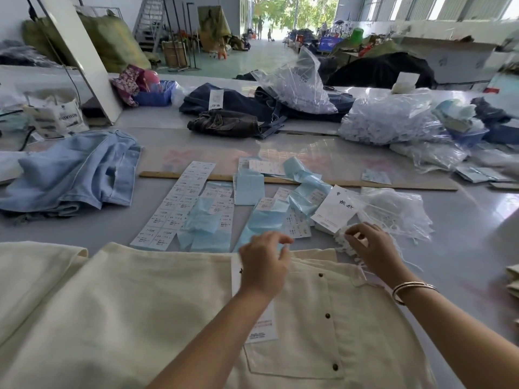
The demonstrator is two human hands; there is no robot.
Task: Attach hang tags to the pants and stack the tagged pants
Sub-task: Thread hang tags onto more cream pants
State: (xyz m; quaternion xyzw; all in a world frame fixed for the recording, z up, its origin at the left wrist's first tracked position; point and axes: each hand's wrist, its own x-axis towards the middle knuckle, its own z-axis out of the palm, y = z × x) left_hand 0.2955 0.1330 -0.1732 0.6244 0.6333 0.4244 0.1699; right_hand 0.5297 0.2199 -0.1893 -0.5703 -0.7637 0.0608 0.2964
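Note:
Cream pants (140, 318) lie spread across the near table, button fly to the right. A white hang tag (262, 327) rests on them, partly under my left forearm. My left hand (264, 265) hovers over the waistband with fingers curled, pinching something small that I cannot make out. My right hand (370, 248) pinches a white string from a loose pile of tag strings (344, 242) at the waistband's right end. A stack of white hang tags (334, 210) lies just beyond, beside an open clear bag of strings (398, 211).
Sticker sheets (174, 209) and blue backing papers (252, 220) cover the table middle, with a wooden ruler (365, 183) behind. Light blue jeans (73, 175) lie at left, dark jeans (233, 113) farther back, bulging plastic bags (393, 119) at right.

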